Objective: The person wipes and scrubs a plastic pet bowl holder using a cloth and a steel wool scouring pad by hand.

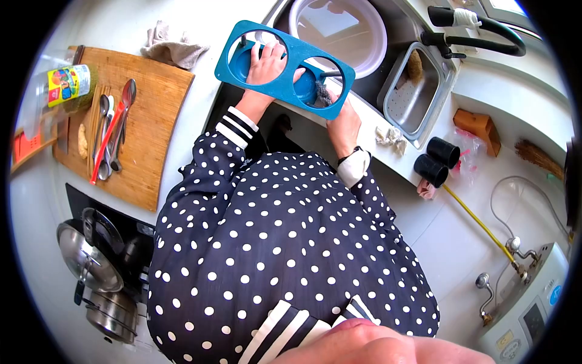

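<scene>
A blue rack with two large round openings is held up in front of the body, near the sink's edge. My left hand grips it, with fingers showing through the left opening. At the rack's lower right edge is my right hand, its fingers partly hidden behind the frame. A grey scrubber on a dark handle shows in the right opening, beside the right hand; whether that hand holds it is hard to tell.
A round basin of water sits in the sink, beside a metal drainer and black faucet. Left are a cutting board with spoons, a cloth, a jar and pots. Black cups stand right.
</scene>
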Demonstrator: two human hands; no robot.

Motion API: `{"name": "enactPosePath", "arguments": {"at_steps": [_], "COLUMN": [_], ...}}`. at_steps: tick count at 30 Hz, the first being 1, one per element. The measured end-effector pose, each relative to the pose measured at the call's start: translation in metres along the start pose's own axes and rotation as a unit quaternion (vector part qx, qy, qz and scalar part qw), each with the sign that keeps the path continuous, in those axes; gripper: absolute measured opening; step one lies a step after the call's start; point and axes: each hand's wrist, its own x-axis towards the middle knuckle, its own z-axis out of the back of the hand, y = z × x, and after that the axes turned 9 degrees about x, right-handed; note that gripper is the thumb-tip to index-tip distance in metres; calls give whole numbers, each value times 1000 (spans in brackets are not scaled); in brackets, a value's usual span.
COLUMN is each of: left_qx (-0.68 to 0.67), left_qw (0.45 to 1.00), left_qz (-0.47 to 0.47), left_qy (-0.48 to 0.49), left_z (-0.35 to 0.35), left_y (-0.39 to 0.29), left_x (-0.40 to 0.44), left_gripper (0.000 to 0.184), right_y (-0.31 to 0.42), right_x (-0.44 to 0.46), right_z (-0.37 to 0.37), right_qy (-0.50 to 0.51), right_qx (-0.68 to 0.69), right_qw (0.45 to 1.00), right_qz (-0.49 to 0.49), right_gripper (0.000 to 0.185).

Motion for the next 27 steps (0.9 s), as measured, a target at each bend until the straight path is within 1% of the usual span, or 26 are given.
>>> {"name": "enactPosePath", "arguments": {"at_steps": [3,4,7,8,11,13,14,15,16,17,18,19,21,23,24,25,26,27], "left_qx": [-37,-45,-45,-43,-67,-38,-37,-35,-45,-55,-51,-44,-38,-36,-38,-41,-35,-45], "left_qw": [999,999,999,999,997,999,999,999,999,998,999,999,999,999,999,999,999,999], "left_qz": [-5,-6,-8,-5,3,1,0,2,-2,-3,-5,-4,-6,-1,-2,-4,-6,-3], "left_qy": [3,0,2,15,38,31,20,9,27,10,12,12,22,23,22,22,1,8], "left_z": [7,9,15,19,22,23,22,20,17,15,14,14,19,19,17,17,16,16], "left_y": [-1,0,0,-1,-1,-1,-2,-1,-1,-2,-2,-2,-1,-1,-1,-2,-2,-1], "left_x": [-1,-1,3,4,5,5,4,4,3,3,2,3,3,6,5,3,3,5], "left_gripper": [56,58,60,62,65,67,68,68,68,66,66,65,65,64,64,64,64,64], "right_y": [8,8,3,1,3,-24,-32,-27,-28,-31,-44,-39,-47,-51,-36,-40,-41,-41], "right_x": [3,7,19,18,13,8,5,9,14,21,24,25,20,27,39,51,65,81], "right_z": [5,2,-5,-3,7,13,18,22,18,11,-8,-7,-7,6,21,22,21,21], "right_qy": [-30,-36,-23,-3,-57,-26,-42,-51,-36,-23,-1,33,40,64,62,86,113,140], "right_qx": [-8,10,55,53,47,-4,7,59,117,176,279,283,258,381,412,392,358,321], "right_qw": [999,997,991,995,996,999,999,997,992,984,958,951,959,885,870,884,916,936], "right_qz": [37,70,117,89,57,-28,-22,-25,-20,-17,-64,-118,-112,-260,-263,-240,-144,-43], "right_gripper": [37,41,41,41,38,34,27,32,30,28,23,21,18,16,15,16,17,20]}}
